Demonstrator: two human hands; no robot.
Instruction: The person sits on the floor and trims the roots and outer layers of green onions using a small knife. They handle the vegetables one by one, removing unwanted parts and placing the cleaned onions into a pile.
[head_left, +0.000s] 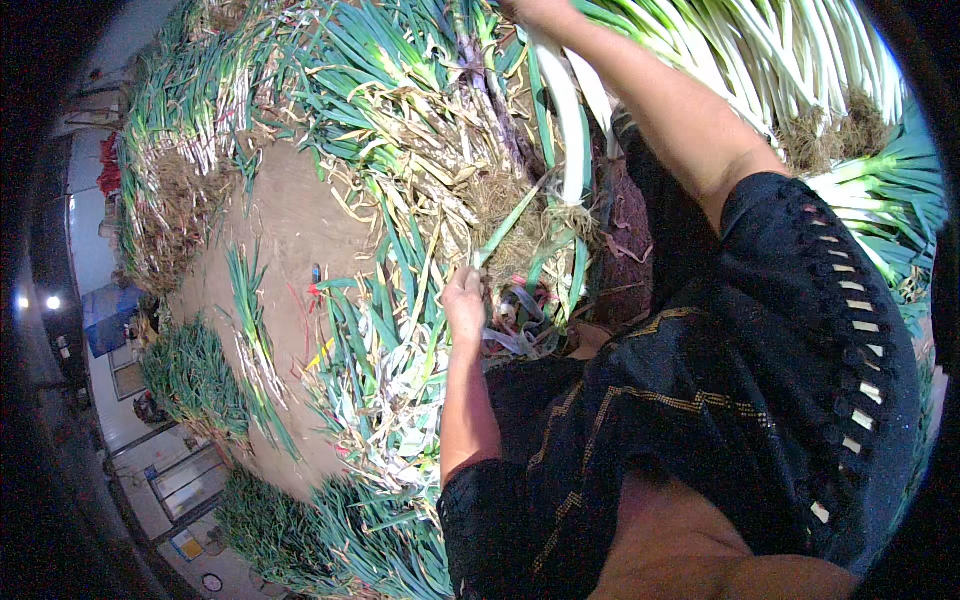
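At the top edge, my right hand (536, 13) grips a large scallion (566, 112) by its upper part. The white stalk hangs downward, its root tuft (574, 216) at the lower end. Lower down, my left hand (463, 296) has its fingers closed on a strip of green leaf (510, 225) that slants up toward the stalk's base. Whether the strip is still joined to the stalk cannot be seen. Beneath lie untrimmed scallions (450, 150) with dry yellowed leaves and muddy roots.
Peeled white scallions (757, 67) are piled at upper right. Stripped leaves and skins (397, 412) heap beside my left forearm. Scallion bundles (195, 150) line the far left, and a few loose scallions (255, 330) lie on the brown floor (292, 195).
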